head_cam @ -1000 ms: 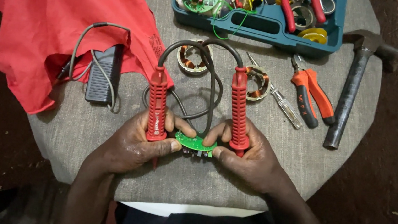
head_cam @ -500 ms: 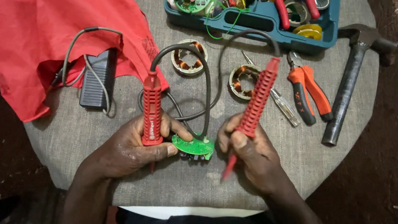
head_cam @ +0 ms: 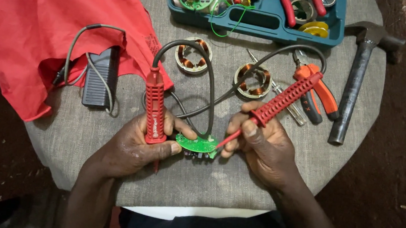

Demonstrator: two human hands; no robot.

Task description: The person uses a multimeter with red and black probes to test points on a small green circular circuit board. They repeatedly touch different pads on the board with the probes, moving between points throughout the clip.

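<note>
- Worktop [head_cam: 113, 135]: round, covered in grey cloth, its near edge curving just below both hands. A red cloth [head_cam: 39, 21] lies over the far left part and hangs past the edge.
- Teal tool tray [head_cam: 254, 28]: at the far edge, crowded with pliers, tape rolls and a second circuit board.
- Hammer [head_cam: 355, 78]: on the right, head far, handle end close to the worktop's right edge. A knock from the right elbow could, in my judgement, send it off.
- Black power adapter [head_cam: 99, 78]: left, half under the red cloth, cord looped over it.
- Orange-handled pliers [head_cam: 319, 95] and two copper-wound coils [head_cam: 252, 80]: between tray and hands, with a screwdriver beside the pliers.
- Left hand [head_cam: 134, 147]: grip closed round a red test probe [head_cam: 154, 110], held upright, its tip pointing near, off the board.
- Right hand [head_cam: 264, 144]: grip closed round the second red probe [head_cam: 285, 99], slanted, its tip touching the right side of the board.
- Small green circuit board [head_cam: 196, 144]: centre near, pinched between the fingertips of both hands, just above the cloth.
- Risks, as I judge them: the board is held only by fingertips, so probe pressure could tip it or make the tip skid across neighbouring contacts. The black leads loop over the coils and could drag them.
- Open room: bare cloth near left and near right of the hands; the far side is cluttered.
</note>
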